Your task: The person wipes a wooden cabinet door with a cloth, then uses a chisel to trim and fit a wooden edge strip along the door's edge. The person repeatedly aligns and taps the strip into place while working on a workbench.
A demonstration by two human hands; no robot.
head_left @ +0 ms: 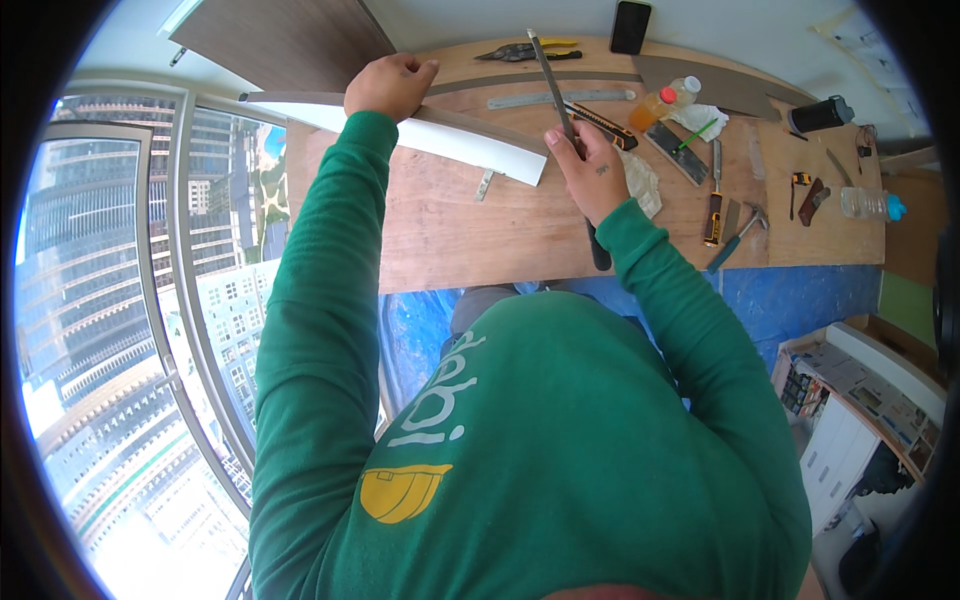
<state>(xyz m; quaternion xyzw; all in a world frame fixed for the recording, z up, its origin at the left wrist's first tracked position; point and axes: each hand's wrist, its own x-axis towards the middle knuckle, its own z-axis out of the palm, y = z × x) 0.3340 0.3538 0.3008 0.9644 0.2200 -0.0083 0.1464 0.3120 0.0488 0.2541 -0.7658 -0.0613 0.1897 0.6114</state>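
Observation:
My left hand (392,87) is closed over the brown top edge of a long white-faced board (470,152), its thumb pointing right. The board lies slanted across the wooden table, and a small metal bracket (484,185) shows at its lower edge. My right hand (597,175) grips a long flat file (552,85) with a black handle (599,252). The file's grey blade points up and away, just past the board's right end. Where my left fingers wrap around the far side of the board is hidden.
On the wooden table (460,245) lie tin snips (527,50), a steel ruler (560,98), a utility knife (602,125), two bottles (655,108), a chisel (714,195) and a hammer (740,237). A dark panel (285,40) stands far left, beside a window (100,280). Blue sheeting (800,305) covers the floor.

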